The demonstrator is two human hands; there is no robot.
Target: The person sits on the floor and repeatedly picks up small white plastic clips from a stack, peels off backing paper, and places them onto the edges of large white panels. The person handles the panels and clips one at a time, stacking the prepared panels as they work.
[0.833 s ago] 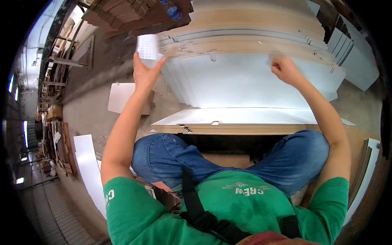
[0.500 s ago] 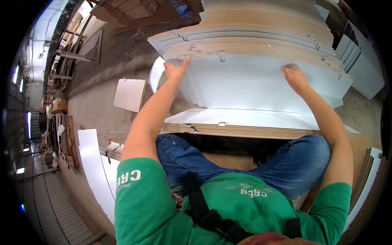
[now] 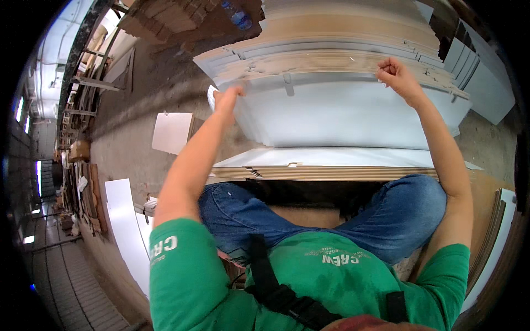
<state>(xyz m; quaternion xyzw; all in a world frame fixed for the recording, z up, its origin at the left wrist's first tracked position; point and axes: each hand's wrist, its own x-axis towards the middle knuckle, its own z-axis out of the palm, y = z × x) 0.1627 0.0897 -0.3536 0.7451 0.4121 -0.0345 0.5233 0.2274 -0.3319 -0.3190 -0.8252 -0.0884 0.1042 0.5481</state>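
My left hand (image 3: pixel 225 100) is at the upper left corner of the front white panel (image 3: pixel 331 113), thumb pointing right along it. A white sheet (image 3: pixel 211 98), which looks like paper, shows behind its fingers and seems gripped there. Above the right part of the panel's top edge is my right hand (image 3: pixel 396 78), its fingers curled together; whatever they may hold is hidden. The panel leans on a row of upright boards (image 3: pixel 337 62) with brown edges. Between it and my knees lies a second stack of white-faced boards (image 3: pixel 331 172), notched along its edge.
A small stack of pale square boards (image 3: pixel 172 133) sits on the floor at left, with long white panels (image 3: pixel 126 212) nearer. More white panels (image 3: pixel 488 83) lean at far right. A plastic bottle (image 3: pixel 238 17) lies at the back. Boards (image 3: pixel 491 243) stand beside my right leg.
My right hand has lifted off the panel's face to above its top edge. The left hand has shifted slightly left and down, and less of the white sheet shows.
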